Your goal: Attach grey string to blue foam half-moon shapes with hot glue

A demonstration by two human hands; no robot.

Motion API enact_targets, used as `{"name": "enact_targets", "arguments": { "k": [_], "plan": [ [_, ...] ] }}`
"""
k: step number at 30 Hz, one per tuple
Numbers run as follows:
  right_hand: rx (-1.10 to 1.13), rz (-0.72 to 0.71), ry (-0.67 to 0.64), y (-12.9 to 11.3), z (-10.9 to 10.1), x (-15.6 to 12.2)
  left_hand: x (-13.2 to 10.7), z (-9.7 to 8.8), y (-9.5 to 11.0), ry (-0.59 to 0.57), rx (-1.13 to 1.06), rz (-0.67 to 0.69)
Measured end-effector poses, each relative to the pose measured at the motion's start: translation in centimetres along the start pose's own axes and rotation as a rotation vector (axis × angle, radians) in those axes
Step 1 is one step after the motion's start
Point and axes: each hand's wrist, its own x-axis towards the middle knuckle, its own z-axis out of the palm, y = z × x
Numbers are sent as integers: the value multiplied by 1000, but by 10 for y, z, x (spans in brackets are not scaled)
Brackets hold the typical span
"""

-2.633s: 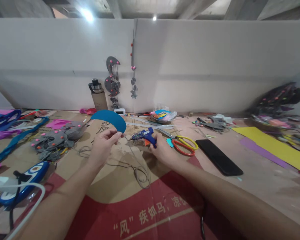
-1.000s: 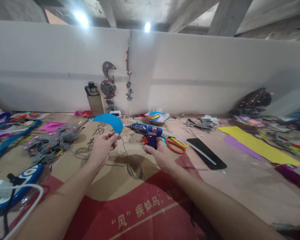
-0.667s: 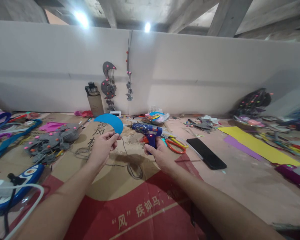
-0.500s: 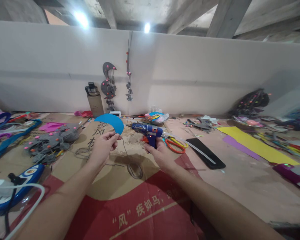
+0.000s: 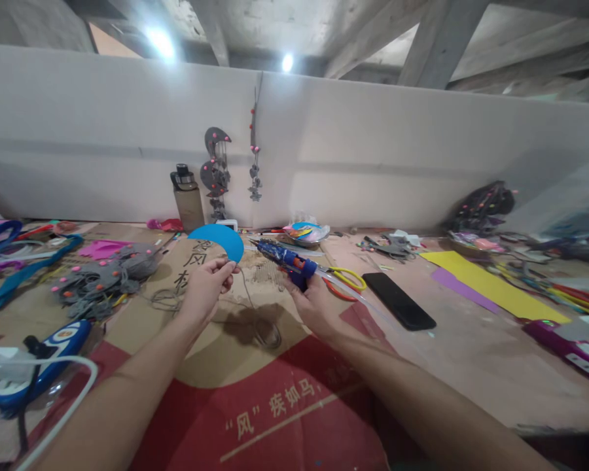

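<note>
Between the fingertips of my left hand (image 5: 210, 282) is a blue crescent cutout (image 5: 220, 237), pinched at its lower right tip. A thin grey cord (image 5: 248, 291) runs down from near those fingers to a loose coil on the cardboard (image 5: 201, 363). My right hand (image 5: 314, 297) is wrapped round the handle of a blue hot glue gun (image 5: 294, 263). Its nozzle points left toward the crescent, with a small gap between them. A clear glue stick (image 5: 358, 294) sticks out of the gun's back end. Orange and yellow scissors handles (image 5: 348, 279) lie just behind my right hand.
A black phone (image 5: 397, 301) lies right of my right hand, with yellow sheet material (image 5: 491, 284) beyond. Grey pieces with coloured balls (image 5: 110, 275) lie at left, near a blue power strip (image 5: 42, 366). A bottle (image 5: 187, 199) stands by the white partition (image 5: 373, 137).
The glue gun has tilted, its back end dropping lower and its nozzle angling up to the left. My left hand still pinches the crescent in nearly the same place. The view has shifted slightly.
</note>
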Motion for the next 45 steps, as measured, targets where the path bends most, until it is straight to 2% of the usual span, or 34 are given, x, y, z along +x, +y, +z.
{"name": "enact_targets", "arguments": {
  "k": [9, 13, 20, 26, 36, 45],
  "plan": [
    [-76, 62, -115, -19, 6, -12, 1, 0, -4, 23, 0, 0],
    [-148, 86, -114, -23, 4, -14, 1, 0, -7, 20, 29, 11],
    [-178, 55, -159, -17, 6, -14, -2, 3, -10, -7, 74, -8],
    [-176, 88, -159, -9, 9, -17, -5, 6, -9, -36, 77, -8],
    [-219, 83, -206, -19, 9, -15, -4, 8, -10, -55, 89, -28],
    [-211, 77, -195, -20, 9, -15, -5, 7, -10, -78, 97, -23]
  ]
}}
